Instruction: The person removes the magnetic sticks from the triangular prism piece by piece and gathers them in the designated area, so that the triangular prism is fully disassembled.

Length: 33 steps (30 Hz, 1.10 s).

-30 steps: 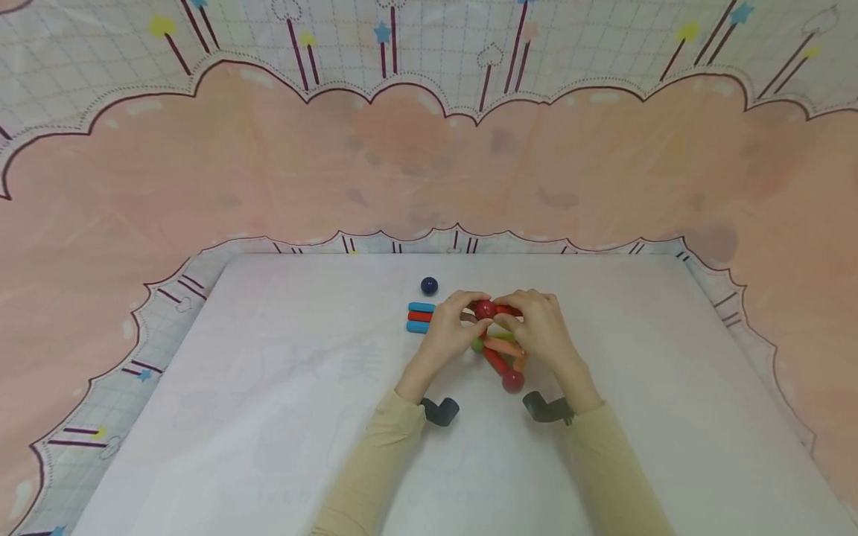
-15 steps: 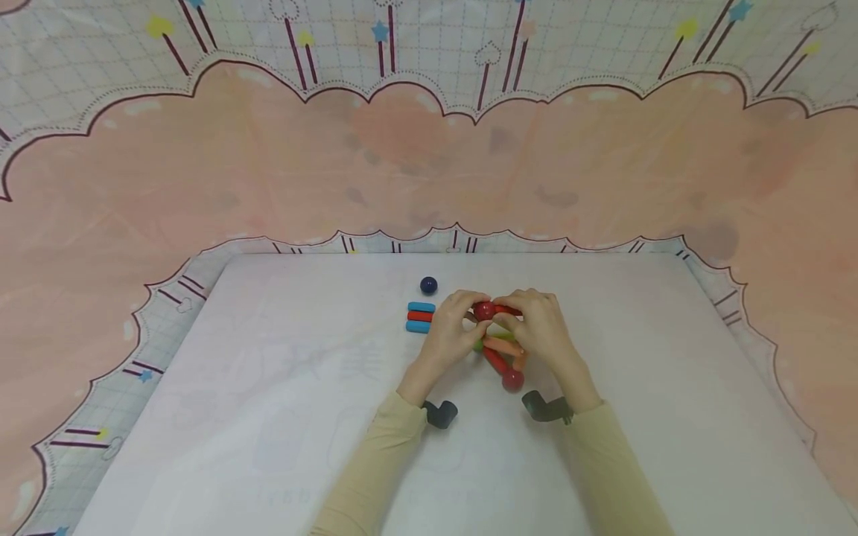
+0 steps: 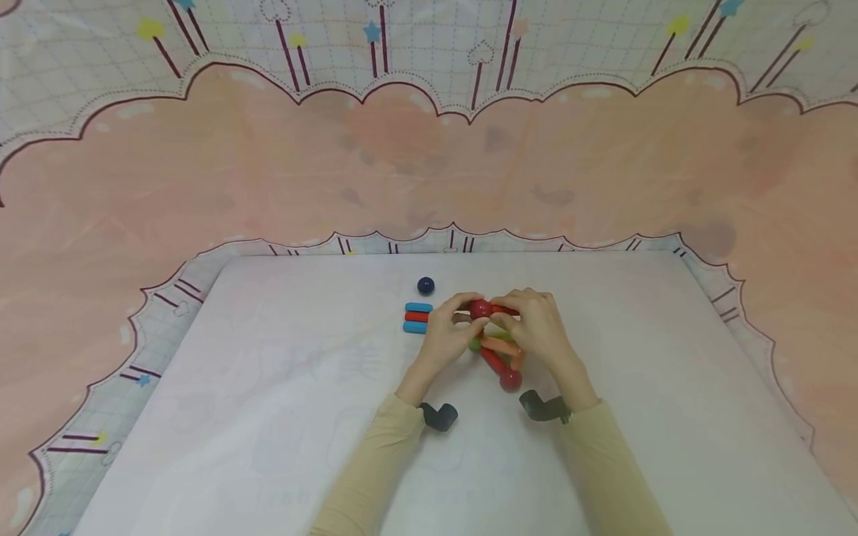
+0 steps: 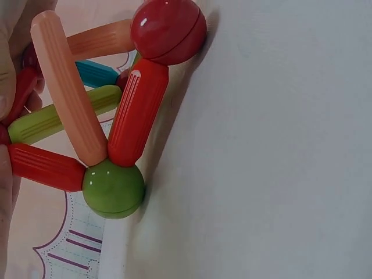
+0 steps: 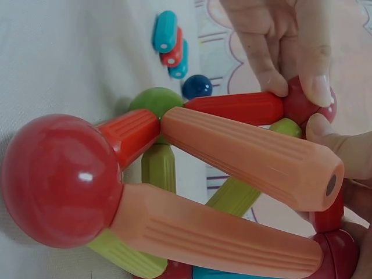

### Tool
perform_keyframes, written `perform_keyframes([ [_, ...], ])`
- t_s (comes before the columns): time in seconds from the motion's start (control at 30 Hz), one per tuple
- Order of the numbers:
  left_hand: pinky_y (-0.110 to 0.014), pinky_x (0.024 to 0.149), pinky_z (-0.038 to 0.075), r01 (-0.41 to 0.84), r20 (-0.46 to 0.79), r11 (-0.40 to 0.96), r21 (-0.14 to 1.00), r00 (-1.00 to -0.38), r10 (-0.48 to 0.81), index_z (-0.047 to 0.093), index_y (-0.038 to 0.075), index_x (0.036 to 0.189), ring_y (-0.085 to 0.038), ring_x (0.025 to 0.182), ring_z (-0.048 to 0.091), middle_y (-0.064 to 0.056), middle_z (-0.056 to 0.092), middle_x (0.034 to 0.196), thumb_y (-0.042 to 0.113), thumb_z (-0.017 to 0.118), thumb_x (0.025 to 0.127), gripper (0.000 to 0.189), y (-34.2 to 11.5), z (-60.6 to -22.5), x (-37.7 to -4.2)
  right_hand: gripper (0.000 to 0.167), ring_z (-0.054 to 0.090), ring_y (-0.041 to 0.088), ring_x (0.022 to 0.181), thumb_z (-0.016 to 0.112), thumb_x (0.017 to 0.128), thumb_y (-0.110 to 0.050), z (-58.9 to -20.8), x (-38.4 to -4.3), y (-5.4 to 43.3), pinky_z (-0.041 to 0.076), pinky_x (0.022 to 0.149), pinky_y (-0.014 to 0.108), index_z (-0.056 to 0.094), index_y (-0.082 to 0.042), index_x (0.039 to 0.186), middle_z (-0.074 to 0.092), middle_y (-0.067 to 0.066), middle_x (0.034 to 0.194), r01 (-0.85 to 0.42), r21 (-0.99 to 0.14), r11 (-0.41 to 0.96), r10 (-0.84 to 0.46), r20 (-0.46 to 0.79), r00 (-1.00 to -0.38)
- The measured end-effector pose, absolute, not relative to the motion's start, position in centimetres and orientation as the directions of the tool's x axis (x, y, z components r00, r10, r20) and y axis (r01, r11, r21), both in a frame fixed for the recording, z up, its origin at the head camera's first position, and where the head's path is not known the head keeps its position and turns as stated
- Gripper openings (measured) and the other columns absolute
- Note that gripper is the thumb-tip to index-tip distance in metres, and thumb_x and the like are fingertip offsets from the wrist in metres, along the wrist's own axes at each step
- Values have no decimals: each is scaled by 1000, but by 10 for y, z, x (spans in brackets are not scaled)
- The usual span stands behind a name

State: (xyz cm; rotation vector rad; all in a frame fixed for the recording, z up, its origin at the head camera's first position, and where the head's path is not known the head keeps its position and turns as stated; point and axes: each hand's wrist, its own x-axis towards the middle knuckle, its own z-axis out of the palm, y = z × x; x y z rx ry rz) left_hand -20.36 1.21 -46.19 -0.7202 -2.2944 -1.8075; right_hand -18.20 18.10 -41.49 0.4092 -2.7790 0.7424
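Several magnetic rods and balls are joined in a frame standing on the white table. My left hand (image 3: 444, 336) pinches the red ball (image 3: 480, 309) at its top between thumb and fingers. On the right, my right hand (image 3: 541, 327) pinches the red rod (image 3: 504, 310) leading from that ball, its thumb close to the ball. Lower down are a green ball (image 4: 113, 189) and a large red ball (image 5: 61, 180) resting on the table. One orange rod (image 5: 250, 157) leans from the green ball, its other end free. Hands hide part of the frame.
Two blue rods (image 3: 418, 307) with a red rod (image 3: 417, 317) between them lie left of the frame. Behind them sits a dark blue ball (image 3: 425, 286). Black wrist mounts (image 3: 440, 417) show by both sleeves. The white table (image 3: 268, 447) meets a patterned cloth at the back.
The head view has shifted slightly. Both hands keep their hold on the same ball and rod, with hardly any visible movement.
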Motion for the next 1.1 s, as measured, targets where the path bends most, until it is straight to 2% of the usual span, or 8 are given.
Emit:
perform_keyframes([
  [0.17,-32,89,55,330,288,114,937,-915,284,60,1,122,-29,106,63,-18,65,118,9,69,87,37,11,-460,-203,25,59,24,87,73,85,-22,-414,-182,181,39,85,46,73,-11,107,73,5,95,-302,-431,850,-195,274,-942],
  [0.37,-40,97,51,223,183,96,970,-931,317,55,-3,127,-33,114,59,-23,61,124,6,64,90,39,9,-450,-199,27,58,24,87,74,84,-22,-412,-181,181,39,85,45,72,-12,109,73,5,97,-273,-448,851,-182,236,-954],
  [0.47,-36,98,51,181,147,74,981,-932,330,53,-6,128,-32,114,58,-25,59,125,4,60,92,38,7,-442,-196,27,57,23,87,74,83,-22,-413,-181,182,39,86,45,72,-12,109,73,5,97,-266,-465,845,-172,235,-957],
  [0.6,-26,94,52,161,142,41,986,-946,293,52,-7,127,-25,108,59,-26,59,122,3,59,93,36,5,-440,-196,27,57,23,87,74,84,-21,-413,-181,183,38,88,46,72,-12,109,73,5,99,-270,-480,835,-169,243,-955],
  [0.7,-22,90,53,163,151,23,986,-952,267,53,-4,127,-20,104,60,-24,60,121,6,60,92,37,3,-447,-202,27,58,24,91,73,84,-19,-411,-182,182,38,90,47,71,-12,110,73,6,102,-269,-496,825,-175,229,-958],
  [0.83,-20,85,54,156,150,5,988,-956,254,54,-1,128,-21,103,60,-22,59,121,9,62,91,38,-1,-455,-209,30,58,26,99,71,86,-17,-407,-182,186,40,92,47,69,-10,115,71,8,111,-261,-535,803,-186,190,-964],
  [1.0,-17,81,53,176,161,41,984,-958,236,55,1,126,-21,103,60,-19,61,119,10,67,89,40,-16,-449,-212,34,53,27,105,67,88,-13,-411,-179,199,50,88,43,65,-11,122,66,10,117,-240,-627,741,-180,159,-971],
  [1.1,-16,81,51,186,159,98,978,-960,232,54,1,126,-18,104,59,-17,62,118,12,69,88,43,-31,-446,-216,34,51,28,110,67,88,-11,-417,-176,209,49,91,45,64,-10,122,63,11,120,-240,-683,690,-156,184,-970],
])
